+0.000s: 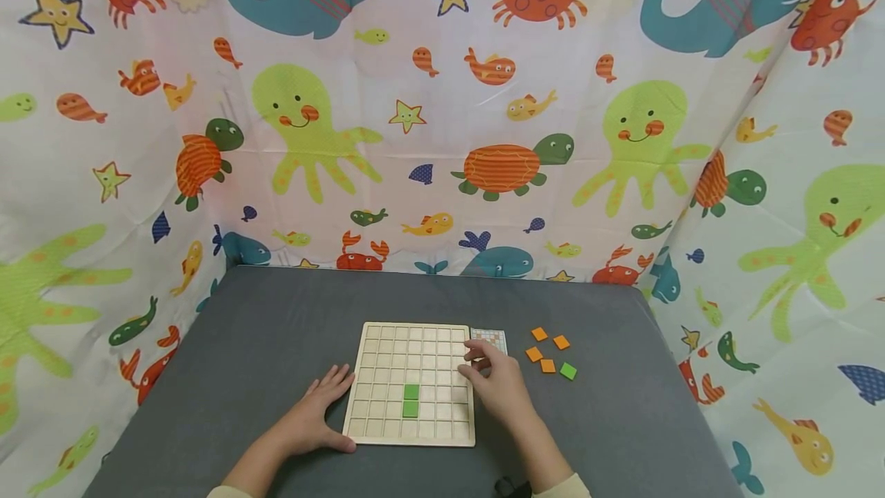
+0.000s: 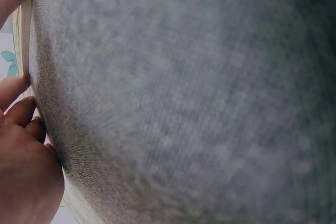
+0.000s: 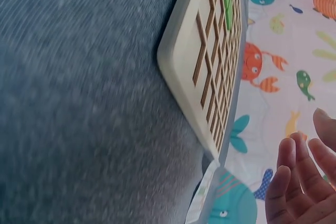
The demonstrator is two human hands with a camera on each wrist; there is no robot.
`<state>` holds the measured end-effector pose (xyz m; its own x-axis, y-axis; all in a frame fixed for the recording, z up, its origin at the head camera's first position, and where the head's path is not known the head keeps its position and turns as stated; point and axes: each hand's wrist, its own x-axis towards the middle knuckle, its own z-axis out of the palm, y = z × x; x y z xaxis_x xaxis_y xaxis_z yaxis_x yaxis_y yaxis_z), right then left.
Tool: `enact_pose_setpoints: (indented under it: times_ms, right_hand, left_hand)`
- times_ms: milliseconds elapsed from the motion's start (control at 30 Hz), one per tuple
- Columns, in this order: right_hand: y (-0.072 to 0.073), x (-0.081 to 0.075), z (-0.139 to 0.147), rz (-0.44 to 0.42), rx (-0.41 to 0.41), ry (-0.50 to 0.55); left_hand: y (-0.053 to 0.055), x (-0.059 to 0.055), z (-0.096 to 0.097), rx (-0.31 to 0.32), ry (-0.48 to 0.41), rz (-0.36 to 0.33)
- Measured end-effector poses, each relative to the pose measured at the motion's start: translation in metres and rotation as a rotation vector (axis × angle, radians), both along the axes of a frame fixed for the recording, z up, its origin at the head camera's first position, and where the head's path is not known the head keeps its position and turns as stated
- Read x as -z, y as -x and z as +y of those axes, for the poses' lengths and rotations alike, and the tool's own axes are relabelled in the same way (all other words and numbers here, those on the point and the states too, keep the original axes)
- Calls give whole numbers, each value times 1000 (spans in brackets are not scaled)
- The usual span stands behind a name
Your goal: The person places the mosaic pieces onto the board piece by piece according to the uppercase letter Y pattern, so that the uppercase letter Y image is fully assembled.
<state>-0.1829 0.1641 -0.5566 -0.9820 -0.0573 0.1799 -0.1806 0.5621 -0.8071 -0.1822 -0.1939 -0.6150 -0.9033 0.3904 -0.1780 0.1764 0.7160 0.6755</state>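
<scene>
A light wooden grid board (image 1: pixel 380 386) lies on the grey table, with two green square tiles (image 1: pixel 411 391) set one above the other in its lower middle. My left hand (image 1: pixel 314 415) rests along the board's left side, its fingers and thumb spread against the edge. In the left wrist view, fingertips (image 2: pixel 16 90) touch the board's rim. Over the board's right edge hovers my right hand (image 1: pixel 503 384), its fingers loosely bent. The right wrist view shows no tile between those fingers (image 3: pixel 302 171).
A small grid-patterned card (image 1: pixel 492 339) lies at the board's upper right, partly behind the right hand. Several orange tiles (image 1: pixel 539 334) and one loose green tile (image 1: pixel 568 371) are scattered farther right. A sea-animal curtain (image 1: pixel 429 137) hangs behind the table (image 1: pixel 290 321).
</scene>
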Motion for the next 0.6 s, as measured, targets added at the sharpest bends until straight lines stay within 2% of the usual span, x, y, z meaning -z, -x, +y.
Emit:
enact_pose_setpoints:
  times_ms: [167, 600]
  right_hand:
    - [0, 1, 8, -8, 56, 14]
    - [-1, 7, 33, -22, 143, 9]
  left_hand:
    - [0, 0, 0, 2, 4, 0]
    - [-1, -6, 1, 4, -5, -23]
